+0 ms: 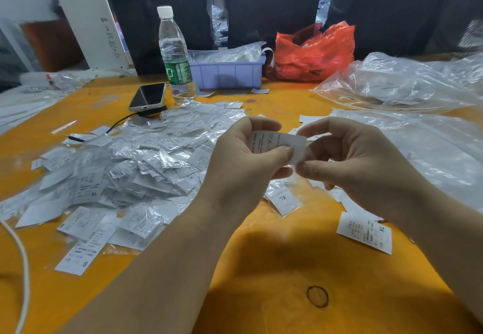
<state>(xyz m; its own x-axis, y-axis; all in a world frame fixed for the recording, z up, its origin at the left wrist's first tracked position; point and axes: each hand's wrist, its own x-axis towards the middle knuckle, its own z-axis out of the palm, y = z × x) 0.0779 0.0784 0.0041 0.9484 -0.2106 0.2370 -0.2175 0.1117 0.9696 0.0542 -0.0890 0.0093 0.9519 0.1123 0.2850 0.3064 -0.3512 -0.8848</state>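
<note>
Above the orange table [261, 268], my left hand [240, 161] pinches a white printed garment label [274, 142] between thumb and fingers. My right hand [350, 161] pinches the label's right end, where a small clear plastic sleeve [304, 162] seems to sit at my fingertips. A big heap of bagged labels [125, 169] lies to the left of my hands. One bagged XL label [283, 200] lies right under them, and a loose XL label [366, 231] lies at the lower right.
A water bottle [175, 56] and a phone [149, 97] with a cable stand behind the heap. A purple bin [227, 73] and a red plastic bag [313, 51] sit at the back. Clear plastic bags [407, 82] cover the right side. A white cord [23, 268] crosses the left edge.
</note>
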